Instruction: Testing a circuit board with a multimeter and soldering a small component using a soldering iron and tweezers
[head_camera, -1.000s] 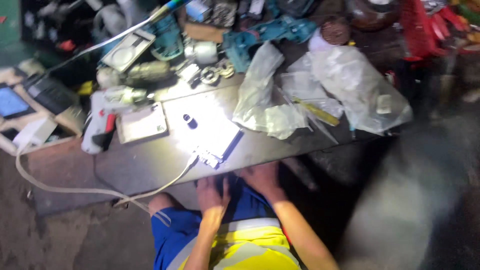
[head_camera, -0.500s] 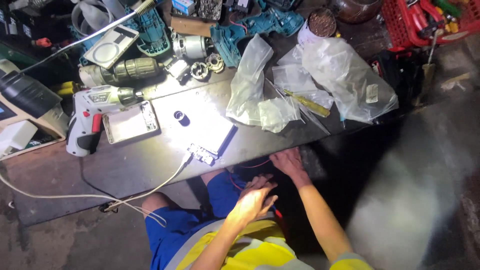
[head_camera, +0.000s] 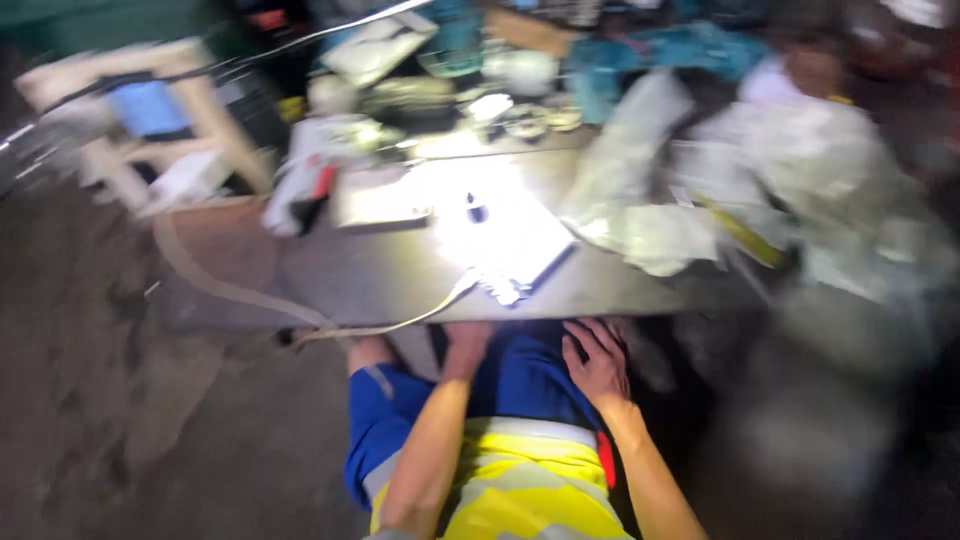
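The picture is blurred by head motion. My left hand (head_camera: 466, 347) rests on my blue trouser leg (head_camera: 520, 380) just below the front edge of the metal worktable (head_camera: 330, 280). My right hand (head_camera: 597, 358) lies flat on the same lap, fingers spread, next to the table edge. Neither hand holds anything. Just above them on the table lies a brightly lit flat white sheet (head_camera: 500, 225) with a small dark part (head_camera: 476, 210) on it, and a white cable (head_camera: 300, 315) runs off the table edge to the left.
A white and red cordless drill (head_camera: 300, 180) and a flat tray (head_camera: 385, 200) lie at the table's left. Crumpled clear plastic bags (head_camera: 790, 170) cover the right side. Teal power tools (head_camera: 660, 60) and metal parts crowd the back. A wooden stool (head_camera: 130, 110) stands far left.
My left hand has come down from my chest onto my lap beside the right hand. The camera has swung to the left and the picture has blurred.
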